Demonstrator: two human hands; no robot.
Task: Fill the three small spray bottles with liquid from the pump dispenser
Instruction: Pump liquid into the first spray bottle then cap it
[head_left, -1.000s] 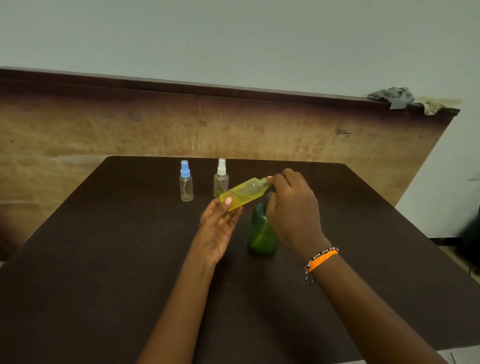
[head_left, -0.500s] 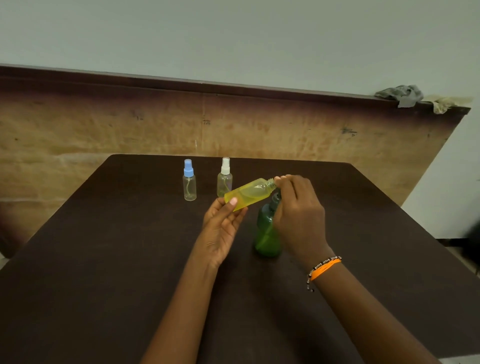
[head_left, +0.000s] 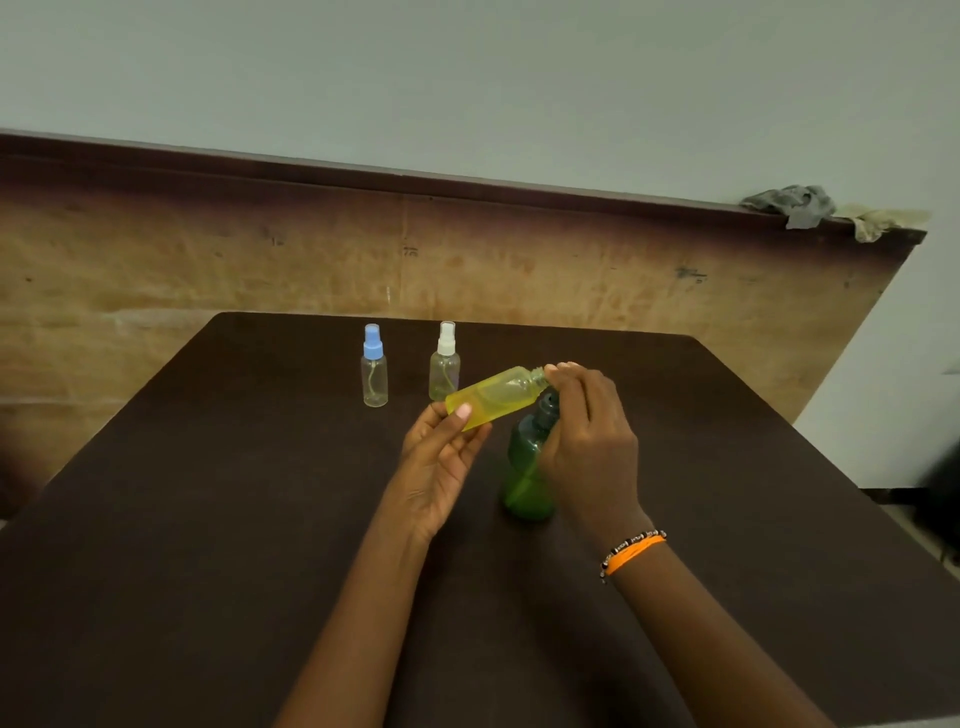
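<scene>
Two hands, left grip (head_left: 441, 457) pinching translucent yellow bottle (head_left: 493, 395), right grip (head_left: 587, 441) on its neck.

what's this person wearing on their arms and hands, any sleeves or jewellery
Both forearms are bare, with no sleeves in view. The right wrist carries an orange band alongside a string of small dark and light beads. The left hand and its wrist show no ring, watch or band. A light-coloured nail shows on the left thumb. No gloves on either hand; the right hand also appears ringless.
</scene>
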